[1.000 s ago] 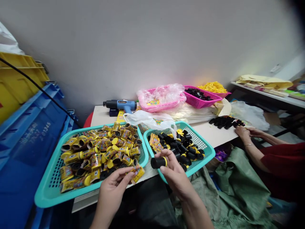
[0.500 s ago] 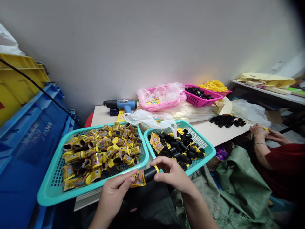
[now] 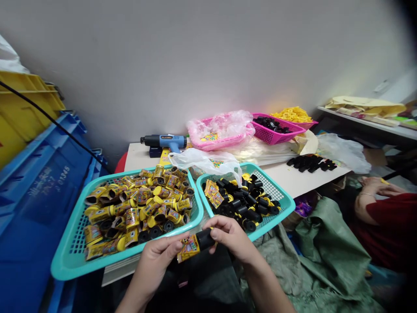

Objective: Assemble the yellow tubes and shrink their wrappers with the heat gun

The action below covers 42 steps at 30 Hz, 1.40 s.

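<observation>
Between my hands is a small black bottle point(image 3: 204, 239) with a printed yellow shrink sleeve point(image 3: 189, 249) at its left end. My left hand point(image 3: 156, 263) pinches the sleeve's left edge between thumb and fingers. My right hand point(image 3: 233, 238) grips the bottle's other end, hiding most of its yellow cap. Both hands are just in front of two turquoise baskets. In the left basket point(image 3: 56, 270) lie many sleeved bottles point(image 3: 132, 217). Bare black bottles with yellow caps point(image 3: 252, 215) and a few flat sleeves point(image 3: 213, 194) fill the right basket point(image 3: 288, 208).
A blue heat gun point(image 3: 166, 141) rests at the table's back. Pink baskets point(image 3: 275, 138) hold black and yellow parts. A white plastic bag point(image 3: 208, 160) overlaps the right turquoise basket. Blue crates point(image 3: 42, 208) stand left. At right, a co-worker's hands point(image 3: 374, 187) are near black pieces point(image 3: 311, 163).
My right fingers have shifted over the bottle's capped end, covering the yellow rim seen before. The sleeve has turned slightly, showing more of its printed face. The co-worker's hands have moved right.
</observation>
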Each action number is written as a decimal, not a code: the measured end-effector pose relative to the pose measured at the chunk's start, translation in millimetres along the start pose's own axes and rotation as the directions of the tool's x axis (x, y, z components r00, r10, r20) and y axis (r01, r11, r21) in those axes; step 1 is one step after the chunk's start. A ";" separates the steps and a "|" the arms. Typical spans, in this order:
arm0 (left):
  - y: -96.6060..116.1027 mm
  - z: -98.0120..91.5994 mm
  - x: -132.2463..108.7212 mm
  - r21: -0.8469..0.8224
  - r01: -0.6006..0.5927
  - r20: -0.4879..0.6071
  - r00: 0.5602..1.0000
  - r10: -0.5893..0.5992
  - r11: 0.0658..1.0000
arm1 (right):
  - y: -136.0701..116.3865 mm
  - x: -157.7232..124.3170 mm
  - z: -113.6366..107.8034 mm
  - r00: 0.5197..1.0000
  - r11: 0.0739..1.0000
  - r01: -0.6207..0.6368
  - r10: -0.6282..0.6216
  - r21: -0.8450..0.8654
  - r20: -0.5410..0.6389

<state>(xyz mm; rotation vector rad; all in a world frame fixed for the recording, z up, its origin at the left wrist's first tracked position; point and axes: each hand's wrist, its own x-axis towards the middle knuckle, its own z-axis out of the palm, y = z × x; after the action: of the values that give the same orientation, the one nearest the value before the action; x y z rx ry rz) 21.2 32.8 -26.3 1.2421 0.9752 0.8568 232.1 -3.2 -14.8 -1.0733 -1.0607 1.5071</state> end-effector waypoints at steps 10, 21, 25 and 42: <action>3.8 -3.3 0.5 0.053 0.112 0.116 0.986 -0.117 0.992 | -1.2 -8.3 2.6 0.994 0.945 0.087 -0.103 -0.316 -0.034; 12.9 12.2 -1.9 -0.133 0.026 -0.014 1.000 -0.028 0.991 | 19.2 -5.3 17.0 0.991 0.982 0.134 -0.134 -0.134 0.011; 11.7 18.1 -4.1 -0.149 0.020 0.016 1.000 -0.018 0.989 | 29.2 -4.4 28.5 0.995 0.968 0.009 -0.032 0.252 0.089; 6.7 22.0 -12.1 0.059 -0.174 0.093 0.981 0.168 0.983 | 42.7 -10.1 42.8 0.991 0.948 0.027 -0.067 0.318 0.115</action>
<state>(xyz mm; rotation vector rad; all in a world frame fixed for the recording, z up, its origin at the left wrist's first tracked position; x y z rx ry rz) 37.4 14.7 -16.9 1.4243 0.8415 0.9012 183.1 -24.5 -44.7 -0.7326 -0.8828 1.6559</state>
